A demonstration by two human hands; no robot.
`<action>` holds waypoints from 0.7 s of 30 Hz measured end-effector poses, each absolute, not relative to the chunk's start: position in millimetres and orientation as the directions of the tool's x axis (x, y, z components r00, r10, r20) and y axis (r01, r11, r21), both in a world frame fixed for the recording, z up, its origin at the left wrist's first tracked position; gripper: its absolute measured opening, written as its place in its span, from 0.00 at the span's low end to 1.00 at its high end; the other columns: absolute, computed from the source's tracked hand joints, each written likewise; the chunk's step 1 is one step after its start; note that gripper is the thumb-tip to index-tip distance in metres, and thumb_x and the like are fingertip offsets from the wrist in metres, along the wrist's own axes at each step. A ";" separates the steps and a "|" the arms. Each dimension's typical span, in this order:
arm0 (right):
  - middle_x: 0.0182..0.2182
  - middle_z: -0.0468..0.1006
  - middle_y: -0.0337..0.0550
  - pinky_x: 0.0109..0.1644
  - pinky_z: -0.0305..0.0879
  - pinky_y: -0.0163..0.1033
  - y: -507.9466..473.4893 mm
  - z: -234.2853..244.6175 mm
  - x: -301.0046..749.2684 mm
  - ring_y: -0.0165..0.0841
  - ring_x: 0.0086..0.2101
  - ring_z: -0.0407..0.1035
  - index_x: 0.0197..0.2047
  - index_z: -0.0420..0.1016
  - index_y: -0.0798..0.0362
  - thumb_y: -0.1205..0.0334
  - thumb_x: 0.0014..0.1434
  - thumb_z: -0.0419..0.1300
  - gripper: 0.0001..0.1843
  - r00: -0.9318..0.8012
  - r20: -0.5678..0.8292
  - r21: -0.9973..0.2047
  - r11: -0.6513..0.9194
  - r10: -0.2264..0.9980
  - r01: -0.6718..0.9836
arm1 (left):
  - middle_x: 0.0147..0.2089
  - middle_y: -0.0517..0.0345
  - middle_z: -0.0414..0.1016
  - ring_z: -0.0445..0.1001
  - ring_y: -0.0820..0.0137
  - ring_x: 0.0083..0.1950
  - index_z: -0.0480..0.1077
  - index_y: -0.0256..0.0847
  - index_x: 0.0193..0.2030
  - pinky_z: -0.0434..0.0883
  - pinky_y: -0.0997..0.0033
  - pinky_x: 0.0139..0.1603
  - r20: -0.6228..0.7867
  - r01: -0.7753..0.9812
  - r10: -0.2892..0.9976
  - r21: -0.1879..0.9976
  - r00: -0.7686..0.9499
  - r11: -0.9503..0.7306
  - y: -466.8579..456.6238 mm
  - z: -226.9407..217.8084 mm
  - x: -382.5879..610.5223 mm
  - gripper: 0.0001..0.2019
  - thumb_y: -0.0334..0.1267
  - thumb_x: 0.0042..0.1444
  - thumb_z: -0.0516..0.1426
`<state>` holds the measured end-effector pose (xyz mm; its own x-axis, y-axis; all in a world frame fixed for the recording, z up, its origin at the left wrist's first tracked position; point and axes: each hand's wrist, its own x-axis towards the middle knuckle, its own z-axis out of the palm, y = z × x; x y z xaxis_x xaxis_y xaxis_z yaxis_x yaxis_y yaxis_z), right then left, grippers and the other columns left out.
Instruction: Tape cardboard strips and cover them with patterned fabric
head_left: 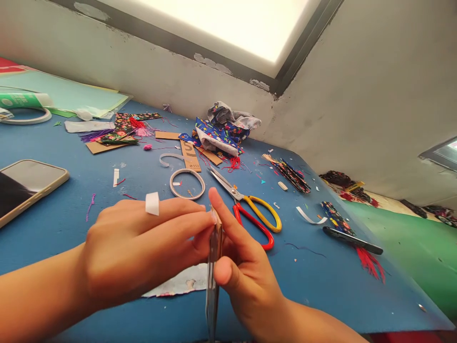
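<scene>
My right hand (246, 271) grips a thin, flat strip (213, 286) that stands upright and is seen nearly edge-on; it looks like cardboard with a shiny side. Fingertips of my left hand (132, 243) pinch the strip's upper edge from the other side. A short piece of white tape (152, 204) sticks to a finger of my left hand. Under the hands lies a pale piece of cloth (178, 282), partly hidden. Just beyond them are a narrow roll of tape (172, 186) and scissors (236, 194) with one yellow and one red handle.
A phone (35, 181) lies at the left. Cardboard strips (191, 155), bunched printed fabric (221, 133) and tasselled bookmark-like pieces (123, 126) lie toward the wall. At right are a black pen-like object (352, 239), a curled white strip (310, 216) and the table's edge.
</scene>
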<state>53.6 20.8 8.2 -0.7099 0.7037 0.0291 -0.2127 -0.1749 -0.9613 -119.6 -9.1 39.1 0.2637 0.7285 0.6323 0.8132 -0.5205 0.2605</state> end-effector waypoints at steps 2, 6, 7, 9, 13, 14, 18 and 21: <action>0.46 0.66 0.36 0.44 0.67 0.32 20.6 7.3 53.7 0.30 0.40 0.66 0.61 0.56 0.27 0.47 0.56 0.60 0.31 -0.698 0.028 -0.967 -0.158 0.715 -0.201 | 0.28 0.69 0.78 0.74 0.77 0.23 0.70 0.47 0.29 0.64 0.80 0.19 0.667 0.839 0.685 0.164 0.293 -0.519 -8.1 39.5 -118.4 0.09 0.36 0.58 0.53; 0.45 0.66 0.36 0.51 0.66 0.35 18.6 6.9 53.1 0.30 0.43 0.67 0.60 0.58 0.28 0.49 0.58 0.59 0.27 -0.680 0.036 -0.959 -0.166 0.733 -0.230 | 0.27 0.68 0.77 0.73 0.78 0.23 0.68 0.46 0.30 0.66 0.80 0.23 0.724 0.846 0.645 0.166 0.243 -0.506 -3.6 37.4 -118.0 0.06 0.34 0.57 0.53; 0.45 0.66 0.35 0.52 0.66 0.37 18.5 6.8 52.5 0.29 0.42 0.68 0.60 0.59 0.28 0.50 0.60 0.58 0.26 -0.675 0.047 -0.949 -0.178 0.736 -0.260 | 0.28 0.68 0.78 0.73 0.77 0.24 0.67 0.46 0.31 0.67 0.81 0.25 0.744 0.849 0.632 0.175 0.217 -0.498 -1.8 36.2 -119.4 0.04 0.33 0.56 0.54; 0.43 0.64 0.34 0.50 0.69 0.39 20.2 6.5 50.8 0.27 0.38 0.69 0.59 0.60 0.26 0.51 0.62 0.55 0.22 -0.659 0.084 -0.925 -0.187 0.747 -0.329 | 0.33 0.67 0.79 0.75 0.75 0.28 0.67 0.46 0.34 0.69 0.79 0.31 0.767 0.872 0.613 0.153 0.192 -0.465 2.5 33.8 -124.4 0.04 0.32 0.54 0.56; 0.40 0.63 0.35 0.44 0.74 0.40 33.0 5.8 46.5 0.25 0.34 0.68 0.58 0.61 0.29 0.50 0.63 0.53 0.20 -0.567 0.180 -0.892 -0.110 0.804 -0.439 | 0.39 0.60 0.79 0.77 0.67 0.35 0.68 0.46 0.36 0.72 0.69 0.37 0.752 0.946 0.614 -0.040 0.241 -0.322 13.0 34.9 -139.6 0.04 0.34 0.54 0.55; 0.40 0.63 0.35 0.43 0.75 0.40 37.8 5.3 45.5 0.25 0.33 0.67 0.59 0.62 0.30 0.50 0.63 0.53 0.20 -0.537 0.197 -0.887 -0.085 0.820 -0.454 | 0.39 0.59 0.79 0.77 0.65 0.36 0.69 0.45 0.35 0.72 0.67 0.38 0.746 0.949 0.607 -0.103 0.273 -0.299 15.7 37.4 -143.1 0.04 0.34 0.54 0.54; 0.38 0.63 0.35 0.40 0.76 0.43 56.3 1.3 43.1 0.25 0.31 0.66 0.58 0.64 0.32 0.49 0.61 0.55 0.21 -0.437 0.204 -0.884 -0.026 0.876 -0.466 | 0.33 0.57 0.79 0.77 0.61 0.36 0.70 0.42 0.32 0.71 0.63 0.41 0.726 0.917 0.559 -0.303 0.399 -0.260 19.2 59.0 -151.2 0.05 0.34 0.55 0.54; 0.37 0.63 0.36 0.40 0.76 0.44 64.0 -1.7 42.3 0.26 0.30 0.65 0.57 0.65 0.34 0.48 0.59 0.56 0.22 -0.417 0.191 -0.885 -0.028 0.889 -0.465 | 0.32 0.57 0.78 0.77 0.62 0.34 0.71 0.41 0.32 0.69 0.65 0.38 0.703 0.925 0.603 -0.315 0.378 -0.213 0.5 81.3 -157.1 0.08 0.36 0.57 0.52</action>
